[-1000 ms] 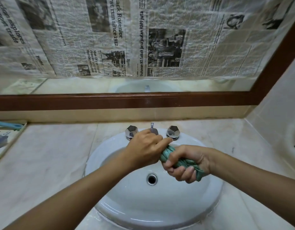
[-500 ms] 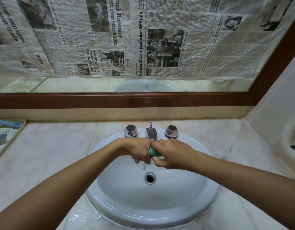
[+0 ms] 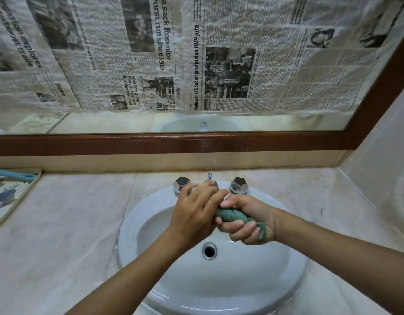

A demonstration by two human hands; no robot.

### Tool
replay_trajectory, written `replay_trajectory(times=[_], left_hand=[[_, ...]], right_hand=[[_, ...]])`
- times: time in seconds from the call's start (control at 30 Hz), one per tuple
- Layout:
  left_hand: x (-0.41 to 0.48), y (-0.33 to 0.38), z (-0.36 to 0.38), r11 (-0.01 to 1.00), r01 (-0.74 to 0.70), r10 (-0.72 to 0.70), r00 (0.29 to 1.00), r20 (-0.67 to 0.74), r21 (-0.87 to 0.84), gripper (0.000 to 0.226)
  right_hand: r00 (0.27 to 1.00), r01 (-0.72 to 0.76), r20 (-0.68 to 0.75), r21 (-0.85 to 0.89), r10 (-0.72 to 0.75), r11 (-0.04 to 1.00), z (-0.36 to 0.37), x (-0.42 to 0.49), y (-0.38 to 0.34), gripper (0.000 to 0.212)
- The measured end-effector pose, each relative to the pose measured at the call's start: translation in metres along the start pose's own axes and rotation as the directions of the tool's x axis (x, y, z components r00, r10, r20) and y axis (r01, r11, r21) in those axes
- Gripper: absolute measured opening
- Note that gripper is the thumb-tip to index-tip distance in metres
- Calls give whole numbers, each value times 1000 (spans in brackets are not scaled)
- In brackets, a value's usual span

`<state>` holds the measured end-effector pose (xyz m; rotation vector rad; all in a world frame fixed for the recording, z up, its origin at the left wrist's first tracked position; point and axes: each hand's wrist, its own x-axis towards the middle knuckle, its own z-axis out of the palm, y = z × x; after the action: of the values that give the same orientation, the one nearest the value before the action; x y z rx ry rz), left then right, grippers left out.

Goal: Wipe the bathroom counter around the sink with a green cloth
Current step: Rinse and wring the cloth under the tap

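The left hand (image 3: 194,214) and right hand (image 3: 246,220) curl their fingers tight round a twisted green cloth (image 3: 235,215) over the round white sink (image 3: 219,292). It looks soft and wet, so hold both ends.

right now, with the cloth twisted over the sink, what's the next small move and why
Probably untwist the green cloth and open it flat: the left hand and right hand grip it wound into a rope above the sink, which would wipe the counter poorly.

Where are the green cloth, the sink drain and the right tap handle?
green cloth (image 3: 233,214), head view, its twisted middle
sink drain (image 3: 209,251), head view, its dark opening
right tap handle (image 3: 239,184), head view, its faceted top
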<state>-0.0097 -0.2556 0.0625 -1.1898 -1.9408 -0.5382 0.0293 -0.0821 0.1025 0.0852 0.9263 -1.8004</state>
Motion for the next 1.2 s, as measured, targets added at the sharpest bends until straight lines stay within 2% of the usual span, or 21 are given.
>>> replay_trajectory(times=[0.07,0.13,0.2,0.3,0.37,0.43,0.5,0.53,0.6,0.63,0.73,0.83,0.93,1.03,1.07,1.13,1.2], left_hand=[[20,-3,-2,997,-45,43,998,-45,-55,30],[34,-7,-5,992,-102,102,995,-1,-70,21],[37,-9,-7,985,-162,167,980,109,-57,3],[44,-12,-12,964,-265,246,912,327,16,4],[52,-13,-14,950,-307,249,856,452,57,14],[58,-11,-14,941,-324,203,773,601,100,24],[60,-8,-11,935,-332,159,709,687,126,25],[61,-5,-9,930,-343,154,689,708,130,24],[62,2,-4,935,-340,125,582,804,100,13],[62,6,1,943,-319,96,533,840,95,11],[57,15,11,988,-136,-23,373,928,79,19],[49,19,16,999,16,-32,287,957,29,11],[38,14,19,978,207,-77,280,957,18,8],[26,16,22,932,361,-128,278,952,20,7],[22,17,22,915,402,-144,270,952,25,14],[14,20,22,862,506,-173,247,954,25,25],[9,20,23,797,603,-197,221,955,25,29]], right_hand=[[984,-58,171,20,53,998,3,-5,-4,21],[980,-77,178,-44,84,996,6,-12,-10,13],[989,-105,81,-175,121,979,6,-20,-12,11],[981,-169,-142,-284,133,944,8,-25,-11,20],[947,-195,-305,-314,96,929,9,-23,-10,28],[889,-242,-455,-354,60,903,11,-18,-7,37],[806,-285,-592,-392,-3,875,13,-11,0,42],[756,-297,-651,-433,-67,851,13,-7,4,43],[661,-305,-709,-553,-245,775,11,0,11,40],[620,-316,-716,-601,-320,734,8,3,14,36],[528,-441,-714,-694,-460,569,-2,12,24,26],[506,-548,-638,-757,-580,355,-10,20,33,22],[515,-631,-563,-760,-646,160,-10,21,34,22],[580,-678,-485,-733,-654,-59,-8,21,36,9],[605,-681,-459,-722,-651,-124,-5,21,36,3],[635,-688,-427,-691,-644,-220,-3,19,39,18],[654,-687,-394,-667,-645,-288,-3,19,39,24]])
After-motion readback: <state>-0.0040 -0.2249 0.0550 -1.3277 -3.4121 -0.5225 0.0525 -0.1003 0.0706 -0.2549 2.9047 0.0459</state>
